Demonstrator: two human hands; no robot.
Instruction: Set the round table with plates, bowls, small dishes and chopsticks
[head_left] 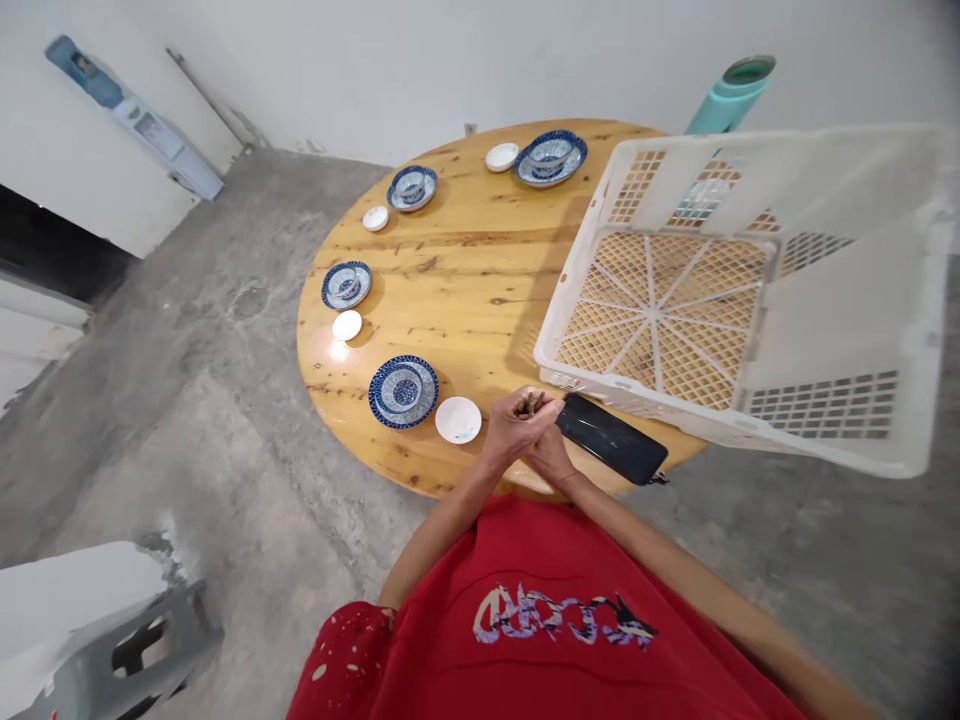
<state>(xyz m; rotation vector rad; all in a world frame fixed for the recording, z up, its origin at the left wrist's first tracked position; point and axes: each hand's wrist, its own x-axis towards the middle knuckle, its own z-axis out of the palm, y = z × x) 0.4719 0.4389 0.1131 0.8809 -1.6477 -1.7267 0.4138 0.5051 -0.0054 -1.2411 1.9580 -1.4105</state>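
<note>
My left hand (512, 428) and my right hand (551, 455) are closed together at the table's near edge. A small bundle of brown chopsticks (531, 404) pokes out between the fingers, seen nearly end-on; most of its length is hidden. Just right of my hands lies a black phone (613, 440). To the left are a small white dish (458, 420) and a blue-patterned plate with a bowl on it (403, 392).
A big white plastic crate (652, 312) stands on the right of the round wooden table (480, 270), with some patterned dishes (705, 195) visible through its far side. More place settings (346, 285) line the left and far rim. A grey stool (142, 650) stands lower left.
</note>
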